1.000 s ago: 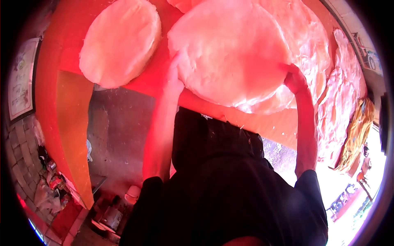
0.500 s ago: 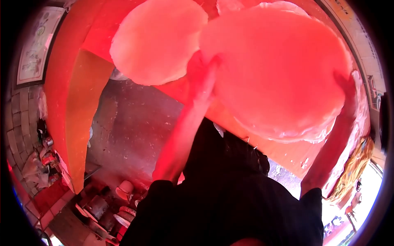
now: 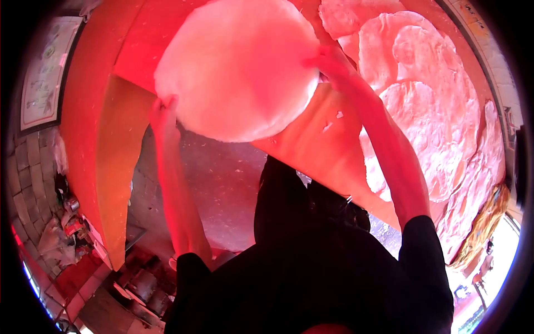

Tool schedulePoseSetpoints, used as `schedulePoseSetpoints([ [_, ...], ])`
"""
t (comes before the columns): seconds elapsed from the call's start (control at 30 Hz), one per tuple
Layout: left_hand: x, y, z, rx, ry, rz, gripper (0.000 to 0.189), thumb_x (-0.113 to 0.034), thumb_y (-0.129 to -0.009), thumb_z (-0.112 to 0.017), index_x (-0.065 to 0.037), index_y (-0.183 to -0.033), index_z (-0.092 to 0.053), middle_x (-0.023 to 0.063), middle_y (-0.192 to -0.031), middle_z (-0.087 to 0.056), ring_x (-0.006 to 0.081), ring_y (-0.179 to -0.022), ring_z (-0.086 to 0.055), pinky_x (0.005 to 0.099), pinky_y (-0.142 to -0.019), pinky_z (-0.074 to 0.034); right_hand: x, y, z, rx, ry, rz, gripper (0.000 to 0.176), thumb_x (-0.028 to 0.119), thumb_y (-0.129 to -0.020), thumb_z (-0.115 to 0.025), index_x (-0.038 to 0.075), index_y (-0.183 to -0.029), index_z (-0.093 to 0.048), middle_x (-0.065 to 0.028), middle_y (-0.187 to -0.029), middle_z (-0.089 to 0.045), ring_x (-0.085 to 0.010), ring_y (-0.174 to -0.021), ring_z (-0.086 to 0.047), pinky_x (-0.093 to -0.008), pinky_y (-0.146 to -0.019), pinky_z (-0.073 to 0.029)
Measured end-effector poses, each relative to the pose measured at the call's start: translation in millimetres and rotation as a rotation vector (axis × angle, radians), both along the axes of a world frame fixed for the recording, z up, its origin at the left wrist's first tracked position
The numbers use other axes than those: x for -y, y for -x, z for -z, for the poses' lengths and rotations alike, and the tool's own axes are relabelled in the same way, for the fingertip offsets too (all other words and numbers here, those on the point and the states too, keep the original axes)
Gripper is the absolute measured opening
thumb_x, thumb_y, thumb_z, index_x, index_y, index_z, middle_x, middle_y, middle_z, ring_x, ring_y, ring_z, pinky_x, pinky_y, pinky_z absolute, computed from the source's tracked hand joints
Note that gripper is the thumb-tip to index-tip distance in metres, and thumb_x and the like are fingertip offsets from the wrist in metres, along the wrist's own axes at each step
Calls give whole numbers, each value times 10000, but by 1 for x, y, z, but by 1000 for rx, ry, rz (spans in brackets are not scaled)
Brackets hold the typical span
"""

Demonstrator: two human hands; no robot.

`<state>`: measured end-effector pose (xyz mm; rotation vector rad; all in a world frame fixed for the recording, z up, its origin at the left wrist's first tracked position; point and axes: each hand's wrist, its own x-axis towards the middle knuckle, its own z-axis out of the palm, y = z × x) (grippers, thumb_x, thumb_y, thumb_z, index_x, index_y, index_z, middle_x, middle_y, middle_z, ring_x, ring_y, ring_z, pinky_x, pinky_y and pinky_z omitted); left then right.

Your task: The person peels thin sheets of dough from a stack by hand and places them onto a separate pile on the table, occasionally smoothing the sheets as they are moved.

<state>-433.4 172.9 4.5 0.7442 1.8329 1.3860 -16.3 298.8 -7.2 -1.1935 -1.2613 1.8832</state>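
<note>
Over the left part of the orange surface, a round pale disc was held at opposite edges. The left hand pinched its near-left rim and the right hand pinched its right rim. Other discs lay overlapping at right.
</note>
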Motion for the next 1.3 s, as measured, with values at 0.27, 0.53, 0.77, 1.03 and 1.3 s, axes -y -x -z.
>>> schedulePoseSetpoints([
  [0.27, 1, 0, 18, 375, -225, 96, 468, -318, -1003, -491, 5, -1342, -469, 110, -1301, -536, 218, -1133, -542, 387, -924, -451, 13, 20, 19, -332, -114, 477, 444, 327, -875, -660, 22, -1193, -607, -94, -1035, -679, -161, -933, -640, -328, -813, -512],
  [0.53, -3, -5, 28, 296, -281, 253, 564, -347, -1014, -413, 5, -1446, -326, 157, -1450, -410, 312, -1292, -459, 430, -1040, -425, 8, 52, 3, 195, -337, 535, 459, 314, -973, -536, 14, -1320, -532, -72, -1093, -648, -163, -1040, -570, -322, -904, -468],
  [0.77, 1, -42, 6, 317, -206, 85, 586, -343, -1006, -407, 2, -1462, -280, 164, -1458, -376, 325, -1323, -411, 448, -1048, -418, 45, 85, 18, 169, -397, 865, 394, 272, -991, -509, -9, -1255, -584, -149, -1160, -646, -224, -1100, -589, -333, -972, -445],
  [1.03, 0, -49, -5, 242, -145, 216, 613, -409, -1025, -380, -13, -1476, -257, 171, -1484, -355, 343, -1349, -392, 477, -1078, -393, 33, 94, 31, 281, -384, 1019, 418, 295, -948, -563, -20, -1222, -590, -170, -1146, -657, -253, -1086, -612, -349, -939, -464],
  [1.3, -8, -58, 15, 236, -95, 34, 582, -345, -1014, -450, -14, -1457, -269, 189, -1437, -380, 342, -1298, -439, 490, -1019, -456, 46, 80, 15, 272, -348, 935, 465, 313, -899, -628, -32, -1208, -581, -165, -1132, -662, -221, -1060, -622, -346, -911, -477],
])
